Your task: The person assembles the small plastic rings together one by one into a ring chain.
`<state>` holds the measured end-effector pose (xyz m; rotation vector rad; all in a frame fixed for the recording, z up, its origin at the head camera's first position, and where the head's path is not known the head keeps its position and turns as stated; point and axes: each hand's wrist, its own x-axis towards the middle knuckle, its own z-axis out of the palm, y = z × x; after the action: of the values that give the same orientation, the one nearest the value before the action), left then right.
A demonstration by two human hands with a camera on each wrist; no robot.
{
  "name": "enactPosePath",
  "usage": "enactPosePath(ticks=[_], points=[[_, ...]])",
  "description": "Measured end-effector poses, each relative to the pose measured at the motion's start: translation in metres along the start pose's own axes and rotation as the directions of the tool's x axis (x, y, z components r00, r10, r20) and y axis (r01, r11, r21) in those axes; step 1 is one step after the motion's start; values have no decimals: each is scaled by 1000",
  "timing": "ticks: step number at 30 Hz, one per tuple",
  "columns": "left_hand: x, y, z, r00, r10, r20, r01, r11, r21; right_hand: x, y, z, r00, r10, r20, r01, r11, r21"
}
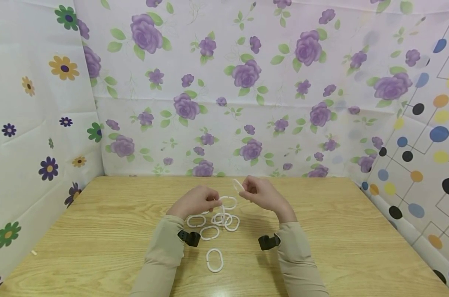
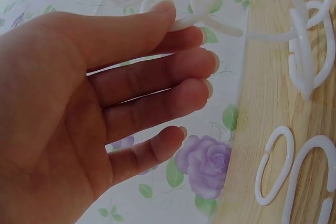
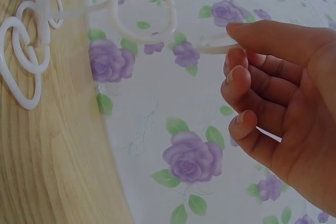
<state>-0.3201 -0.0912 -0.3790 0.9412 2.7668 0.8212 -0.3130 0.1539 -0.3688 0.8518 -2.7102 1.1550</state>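
In the head view my left hand (image 1: 198,201) pinches a white plastic chain link (image 2: 185,23) between thumb and index finger, its other fingers loosely bent. From that link, joined links (image 1: 223,213) hang down to the table in a short chain. To the right and slightly higher, my right hand (image 1: 264,194) pinches a separate white link (image 3: 214,50) between thumb and fingertips. This link is apart from the chain in the right wrist view; part of it is hidden by the fingers.
Several loose white links lie on the wooden table (image 1: 109,247), one link (image 1: 222,260) nearest me and another (image 1: 209,239) just behind it. A small pale piece (image 1: 34,252) lies near the left edge. Patterned cloth walls (image 1: 224,140) border the table's back and sides.
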Motion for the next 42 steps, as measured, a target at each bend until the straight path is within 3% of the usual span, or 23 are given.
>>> enactPosePath(ticks=[15,28,42], points=[[2,1,-1,999,-20,-30,20,1000,7,2,-3,3,999,-29,37,23,987,158],[0,6,-4,997,-11,-79,11,1000,8,6,-1,10,997,-48,60,36,982,186],[0,7,-3,997,61,-53,-60,998,18,6,1,12,995,-50,90,36,987,155]])
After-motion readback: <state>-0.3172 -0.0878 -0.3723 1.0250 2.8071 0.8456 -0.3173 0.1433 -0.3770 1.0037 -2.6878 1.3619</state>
